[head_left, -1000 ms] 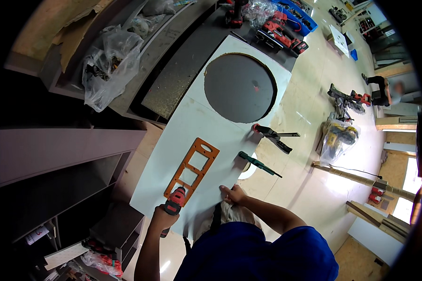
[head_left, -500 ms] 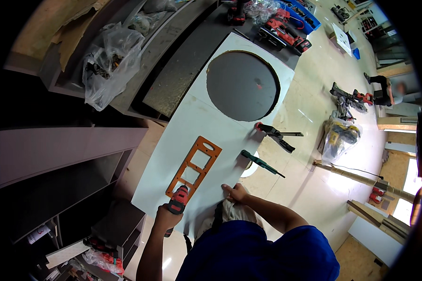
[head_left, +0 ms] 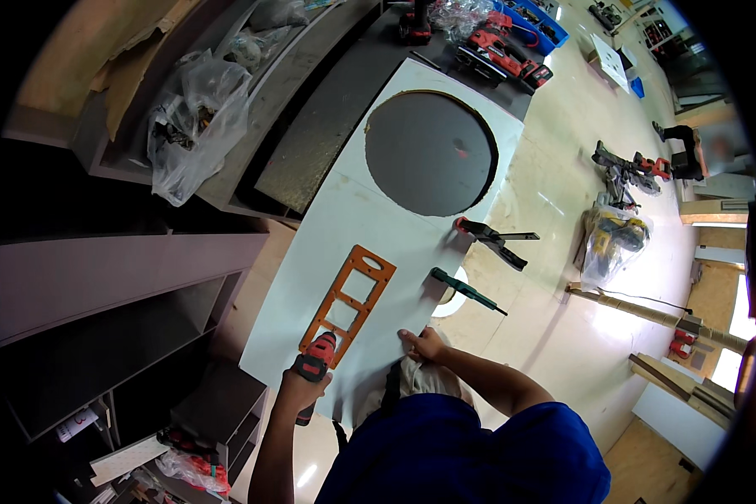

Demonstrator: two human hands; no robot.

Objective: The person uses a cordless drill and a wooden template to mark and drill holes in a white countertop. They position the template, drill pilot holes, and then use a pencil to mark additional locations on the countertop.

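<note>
My left hand [head_left: 301, 392] is wrapped round the grip of a red and black cordless drill [head_left: 316, 358]. The drill's nose is over the near end of an orange template [head_left: 363, 290] with rectangular cut-outs; whether a bit touches it I cannot tell. The template lies flat on a white board [head_left: 311, 277]. At the board's near right edge rests my right hand [head_left: 426, 344], thumb on top and fingers curled under the edge, mostly hidden. A black clamp [head_left: 497, 241] and a green clamp [head_left: 466, 290] sit on the board's right edge.
The board's far part has a large round cut-out [head_left: 433, 151]. Beyond it lie a red jigsaw [head_left: 504, 55] and a blue bin [head_left: 538, 25]. Grey cabinets [head_left: 118, 277] stand to the left, with a plastic bag [head_left: 197, 126] on top. A person [head_left: 697, 155] is far right.
The view has shifted very slightly. Both hands, the drill and the template stay in practically the same places on the board.
</note>
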